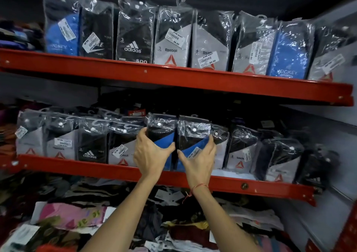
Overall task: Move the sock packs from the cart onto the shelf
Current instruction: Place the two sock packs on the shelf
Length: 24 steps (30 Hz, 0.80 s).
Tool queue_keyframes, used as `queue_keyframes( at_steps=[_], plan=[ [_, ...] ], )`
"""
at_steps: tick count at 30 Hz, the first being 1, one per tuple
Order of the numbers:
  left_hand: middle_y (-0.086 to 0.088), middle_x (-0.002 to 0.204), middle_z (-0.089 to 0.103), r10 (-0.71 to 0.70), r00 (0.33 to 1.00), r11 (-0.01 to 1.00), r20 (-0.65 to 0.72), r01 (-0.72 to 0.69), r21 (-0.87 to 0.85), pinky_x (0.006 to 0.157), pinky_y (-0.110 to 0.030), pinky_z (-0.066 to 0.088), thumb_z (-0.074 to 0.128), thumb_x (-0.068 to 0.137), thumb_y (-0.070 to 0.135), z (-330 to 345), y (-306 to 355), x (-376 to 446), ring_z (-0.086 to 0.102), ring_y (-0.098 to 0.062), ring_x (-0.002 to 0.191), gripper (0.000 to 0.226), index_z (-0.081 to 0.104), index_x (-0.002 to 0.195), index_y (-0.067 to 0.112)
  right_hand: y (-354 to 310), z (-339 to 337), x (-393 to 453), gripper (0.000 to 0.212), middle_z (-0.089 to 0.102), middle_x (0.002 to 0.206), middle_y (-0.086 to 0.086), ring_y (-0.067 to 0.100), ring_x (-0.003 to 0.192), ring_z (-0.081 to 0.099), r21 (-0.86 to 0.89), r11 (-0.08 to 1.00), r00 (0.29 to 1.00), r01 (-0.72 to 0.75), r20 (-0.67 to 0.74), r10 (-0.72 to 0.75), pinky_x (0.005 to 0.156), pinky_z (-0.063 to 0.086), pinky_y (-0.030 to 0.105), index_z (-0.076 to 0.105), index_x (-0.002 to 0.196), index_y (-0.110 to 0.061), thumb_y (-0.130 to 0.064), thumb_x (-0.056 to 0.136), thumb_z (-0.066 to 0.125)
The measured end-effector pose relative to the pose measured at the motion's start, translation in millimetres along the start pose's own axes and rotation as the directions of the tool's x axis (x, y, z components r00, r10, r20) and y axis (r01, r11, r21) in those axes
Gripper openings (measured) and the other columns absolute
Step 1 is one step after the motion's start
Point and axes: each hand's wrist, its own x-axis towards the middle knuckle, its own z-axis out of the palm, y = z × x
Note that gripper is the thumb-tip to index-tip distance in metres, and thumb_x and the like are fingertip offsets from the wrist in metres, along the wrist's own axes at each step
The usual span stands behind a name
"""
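Observation:
Two black-and-blue sock packs in clear plastic stand side by side on the lower red shelf (228, 185). My left hand (149, 156) grips the left pack (161, 130) from its left side. My right hand (200, 160), with a red thread at the wrist, grips the right pack (193, 134) from its right side. Both packs stand upright in the row between an adidas pack (90, 145) and grey Reebok packs (239, 153). The cart is not in view.
The upper red shelf (173, 76) holds a full row of upright sock packs. Below the lower shelf lies a heap of mixed fabric and packets (77, 219). A grey wall (328, 203) closes the right side.

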Motion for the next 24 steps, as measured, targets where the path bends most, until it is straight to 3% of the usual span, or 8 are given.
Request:
queue_keyframes(
  at_steps=[7, 12, 16, 20, 24],
  plan=[
    [-0.013, 0.129, 0.059, -0.019, 0.997, 0.997, 0.076, 0.014, 0.071, 0.083, -0.041, 0.055, 0.083, 0.059, 0.053, 8, -11, -5, 0.062, -0.031, 0.112, 0.100, 0.041, 0.135, 0.004, 0, 11, -7, 0.107, 0.034, 0.146, 0.010, 0.028, 0.132, 0.042, -0.042, 0.999, 1.000, -0.020, 0.008, 0.020, 0.099, 0.051, 0.039, 0.017, 0.149, -0.008, -0.044, 0.070, 0.080],
    [-0.020, 0.141, 0.049, 0.007, 0.986, 0.991, 0.167, -0.029, 0.130, 0.094, -0.044, 0.053, 0.079, 0.064, 0.053, 2, -11, -10, 0.053, -0.033, 0.126, 0.108, 0.030, 0.143, -0.002, 1, 6, -13, 0.111, 0.034, 0.143, 0.015, 0.030, 0.127, 0.045, -0.125, 0.992, 0.995, -0.025, 0.088, 0.036, 0.098, 0.050, 0.037, 0.011, 0.151, -0.002, -0.058, 0.074, 0.069],
    [-0.021, 0.148, 0.041, -0.006, 0.967, 0.984, 0.254, -0.039, 0.172, 0.101, -0.041, 0.048, 0.077, 0.070, 0.052, -9, -6, -12, 0.045, -0.032, 0.133, 0.113, 0.018, 0.148, -0.005, 1, 0, -20, 0.109, 0.029, 0.146, 0.015, 0.029, 0.134, 0.037, -0.124, 0.992, 0.979, -0.006, 0.201, 0.031, 0.106, 0.046, 0.036, 0.007, 0.151, -0.003, -0.047, 0.076, 0.072],
    [-0.021, 0.153, 0.031, 0.009, 0.935, 0.980, 0.353, -0.079, 0.185, 0.108, -0.039, 0.042, 0.075, 0.075, 0.046, -23, -3, -17, 0.036, -0.031, 0.139, 0.111, 0.011, 0.149, -0.006, 2, -16, -23, 0.103, 0.025, 0.149, 0.015, 0.030, 0.132, 0.042, -0.118, 0.993, 0.959, -0.003, 0.282, 0.037, 0.102, 0.047, 0.038, 0.003, 0.152, -0.004, -0.040, 0.082, 0.070],
    [-0.021, 0.151, 0.036, 0.023, 0.927, 0.982, 0.375, -0.092, 0.167, 0.111, -0.039, 0.039, 0.072, 0.081, 0.039, -41, -1, -34, 0.038, -0.032, 0.138, 0.094, 0.022, 0.147, -0.004, 2, -39, -34, 0.091, 0.018, 0.155, 0.013, 0.027, 0.140, 0.031, -0.098, 0.993, 0.944, 0.061, 0.328, -0.026, 0.108, 0.042, 0.038, 0.008, 0.152, -0.004, -0.039, 0.089, 0.063]
  ],
)
